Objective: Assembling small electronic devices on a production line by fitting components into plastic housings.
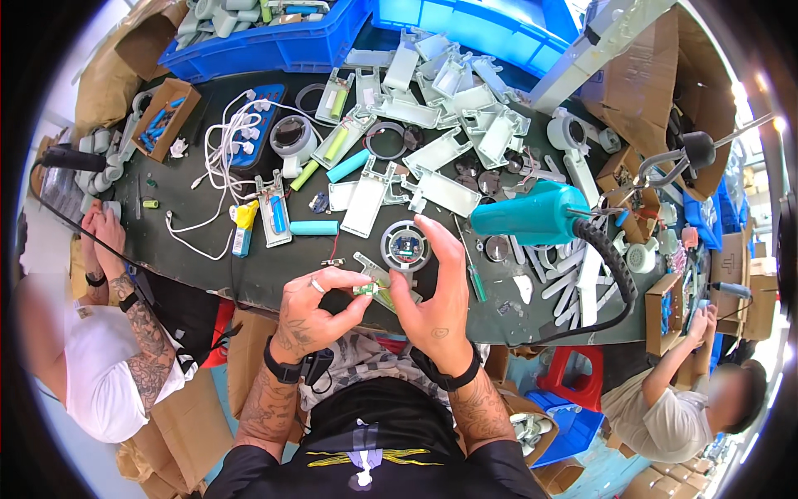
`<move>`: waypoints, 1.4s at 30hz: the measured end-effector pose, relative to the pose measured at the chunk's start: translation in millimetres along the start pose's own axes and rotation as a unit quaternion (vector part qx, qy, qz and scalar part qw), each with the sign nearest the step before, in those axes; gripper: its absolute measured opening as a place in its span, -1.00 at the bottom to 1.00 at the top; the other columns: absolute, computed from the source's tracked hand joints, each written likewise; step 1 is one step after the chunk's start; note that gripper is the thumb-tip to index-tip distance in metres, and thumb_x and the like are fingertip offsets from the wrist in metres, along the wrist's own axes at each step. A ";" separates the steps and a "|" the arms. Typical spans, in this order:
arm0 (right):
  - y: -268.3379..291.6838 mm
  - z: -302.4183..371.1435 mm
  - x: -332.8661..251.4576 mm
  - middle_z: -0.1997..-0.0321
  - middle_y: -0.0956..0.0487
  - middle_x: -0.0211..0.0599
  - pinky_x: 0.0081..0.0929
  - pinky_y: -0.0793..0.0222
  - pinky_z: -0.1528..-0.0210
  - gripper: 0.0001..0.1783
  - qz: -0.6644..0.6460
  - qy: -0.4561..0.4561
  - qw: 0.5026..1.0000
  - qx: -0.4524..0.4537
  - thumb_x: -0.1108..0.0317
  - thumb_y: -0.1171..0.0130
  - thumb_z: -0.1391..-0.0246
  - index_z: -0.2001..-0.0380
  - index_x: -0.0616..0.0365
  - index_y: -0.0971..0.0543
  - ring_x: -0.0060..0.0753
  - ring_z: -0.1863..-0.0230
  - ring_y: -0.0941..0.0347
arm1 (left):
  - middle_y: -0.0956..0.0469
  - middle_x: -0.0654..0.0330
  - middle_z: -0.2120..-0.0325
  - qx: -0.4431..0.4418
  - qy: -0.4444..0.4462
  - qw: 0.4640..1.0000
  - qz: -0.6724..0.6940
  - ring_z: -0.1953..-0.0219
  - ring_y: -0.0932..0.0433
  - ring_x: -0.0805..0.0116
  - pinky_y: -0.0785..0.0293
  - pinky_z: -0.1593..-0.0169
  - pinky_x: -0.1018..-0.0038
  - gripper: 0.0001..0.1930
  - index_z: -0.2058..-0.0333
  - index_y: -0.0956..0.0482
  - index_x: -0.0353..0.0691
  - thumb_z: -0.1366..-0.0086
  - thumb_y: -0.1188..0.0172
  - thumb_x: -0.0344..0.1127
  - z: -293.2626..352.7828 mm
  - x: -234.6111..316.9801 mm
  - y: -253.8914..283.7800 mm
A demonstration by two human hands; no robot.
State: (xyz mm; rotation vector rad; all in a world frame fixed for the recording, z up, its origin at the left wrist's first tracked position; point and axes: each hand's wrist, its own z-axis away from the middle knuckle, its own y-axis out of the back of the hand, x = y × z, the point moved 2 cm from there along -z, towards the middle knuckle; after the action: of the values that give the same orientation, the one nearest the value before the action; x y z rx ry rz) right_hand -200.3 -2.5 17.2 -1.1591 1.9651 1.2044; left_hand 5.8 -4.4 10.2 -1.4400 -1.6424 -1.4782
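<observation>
Frame centre | my left grip [322,309] pinches green board [364,289] | my right grip [439,309] holds round housing [406,247], up-right of board | board's long axis unclear

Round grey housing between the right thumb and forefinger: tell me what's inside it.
Inside the round grey housing, a small bluish circuit board shows, with tiny parts on it. Whatever lies beneath the board is covered.

- Round housing [386,248]: pale grey ring, open face toward the viewer; spanned by thumb and index finger of right hand [436,316].
- Inside it: dark circuit board [407,245].
- Small green piece [364,289]: pinched in left hand [316,309], near the housing's lower left.
</observation>
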 end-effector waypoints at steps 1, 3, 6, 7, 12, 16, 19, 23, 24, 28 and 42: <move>-0.4 -0.2 1.1 -0.43 -0.45 0.17 -0.03 -0.40 -0.42 -0.10 0.000 -0.008 1.000 0.003 0.64 -0.41 -0.08 -0.50 0.28 -0.33 0.25 -0.40 -0.43 | -0.83 0.11 0.22 0.011 0.007 1.000 0.006 0.20 -0.84 0.17 -0.73 0.07 0.34 -0.71 0.11 -0.77 -0.19 -0.17 -0.55 -0.52 -0.2 -0.3 -0.7; -2.1 -0.6 0.5 -0.42 -0.46 0.17 -0.03 -0.41 -0.41 -0.08 0.002 -0.017 1.000 0.006 0.63 -0.43 -0.07 -0.51 0.27 -0.31 0.24 -0.40 -0.44 | -0.83 0.11 0.22 0.009 0.007 1.000 0.006 0.21 -0.84 0.17 -0.73 0.07 0.34 -0.70 0.11 -0.76 -0.19 -0.17 -0.55 -0.53 -0.5 -1.2 -0.7; -3.4 -3.0 -1.4 -0.40 -0.50 0.13 -0.03 -0.42 -0.40 -0.03 -0.002 -0.057 0.998 0.004 0.61 -0.46 -0.05 -0.53 0.27 -0.29 0.22 -0.40 -0.44 | -0.83 0.11 0.22 0.006 0.005 1.000 0.000 0.21 -0.83 0.17 -0.72 0.07 0.34 -0.70 0.11 -0.76 -0.19 -0.17 -0.55 -0.53 -1.3 -0.6 0.3; -2.9 -2.9 -1.1 -0.40 -0.52 0.10 -0.04 -0.42 -0.41 -0.02 -0.011 -0.054 0.999 0.000 0.60 -0.48 -0.05 -0.53 0.27 -0.29 0.21 -0.40 -0.45 | -0.83 0.11 0.22 0.003 0.003 1.000 -0.005 0.21 -0.83 0.17 -0.72 0.07 0.34 -0.70 0.11 -0.76 -0.19 -0.17 -0.54 -0.54 -1.7 -0.5 0.3; 2.0 2.0 -3.0 -0.40 -0.56 -0.04 0.07 -0.34 -0.45 -0.03 0.033 0.048 0.997 0.058 0.57 -0.51 0.01 -0.49 0.23 -0.34 0.24 -0.42 -0.44 | -0.82 0.11 0.27 0.009 -0.018 1.000 0.017 0.28 -0.81 0.21 -0.71 0.14 0.36 -0.68 0.11 -0.75 -0.19 -0.15 -0.56 -0.54 -1.2 -3.1 1.7; 6.9 7.4 -5.1 -0.38 -0.53 0.04 0.00 -0.36 -0.47 -0.04 0.048 0.056 0.996 0.055 0.55 -0.52 0.05 -0.45 0.32 -0.35 0.15 -0.42 -0.42 | -0.79 0.12 0.34 0.005 -0.019 0.999 0.031 0.35 -0.79 0.25 -0.70 0.23 0.37 -0.65 0.10 -0.74 -0.19 -0.12 -0.57 -0.54 2.2 -5.3 4.7; 5.3 8.0 -2.1 -0.38 -0.52 0.06 0.04 -0.36 -0.46 -0.04 0.048 0.068 0.995 0.054 0.55 -0.51 0.05 -0.45 0.33 -0.34 0.18 -0.41 -0.42 | -0.78 0.12 0.35 -0.003 -0.009 0.999 0.036 0.35 -0.79 0.25 -0.70 0.23 0.37 -0.64 0.10 -0.73 -0.19 -0.12 -0.57 -0.55 2.0 -3.3 4.9; 2.2 6.7 -3.6 -0.35 -0.61 -0.01 0.06 -0.38 -0.40 0.01 0.043 0.070 0.994 0.065 0.56 -0.50 0.08 -0.49 0.21 -0.34 0.24 -0.36 -0.51 | -0.79 0.13 0.35 0.003 -0.044 0.998 0.036 0.33 -0.80 0.26 -0.72 0.21 0.37 -0.61 0.07 -0.71 -0.19 -0.12 -0.57 -0.55 -1.4 -6.4 5.1; 2.9 6.0 -5.9 -0.35 -0.61 -0.01 0.06 -0.38 -0.40 0.01 0.043 0.072 0.994 0.065 0.56 -0.50 0.08 -0.49 0.21 -0.34 0.24 -0.36 -0.51 | -0.79 0.13 0.35 0.005 -0.045 0.998 0.037 0.33 -0.80 0.26 -0.72 0.21 0.37 -0.61 0.07 -0.71 -0.19 -0.12 -0.57 -0.55 0.0 -6.0 6.5; 3.3 3.3 -6.2 -0.34 -0.62 0.01 0.05 -0.41 -0.38 -0.02 0.043 0.072 0.995 0.057 0.57 -0.49 0.08 -0.47 0.20 -0.35 0.24 -0.34 -0.52 | -0.80 0.11 0.32 0.007 -0.036 0.999 0.040 0.31 -0.81 0.23 -0.73 0.19 0.36 -0.60 0.08 -0.70 -0.22 -0.10 -0.58 -0.57 0.2 -7.0 5.6; 1.2 19.4 -4.7 -0.37 -0.62 0.13 0.15 -0.51 -0.38 -0.08 -0.101 0.139 0.984 0.042 0.23 -0.49 -0.07 -0.48 0.20 -0.39 0.33 -0.28 -0.58 | -0.72 0.15 0.43 0.022 -0.079 0.996 0.035 0.45 -0.69 0.20 -0.58 0.35 0.35 -0.66 0.20 -0.71 -0.23 -0.04 -0.55 -0.30 27.6 -21.8 32.2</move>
State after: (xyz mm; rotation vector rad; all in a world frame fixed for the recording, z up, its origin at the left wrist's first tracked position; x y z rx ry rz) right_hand -198.8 17.0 12.8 -1.5082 2.0142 0.8849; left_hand 49.5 8.1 -4.2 -1.6086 -1.6871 -1.3096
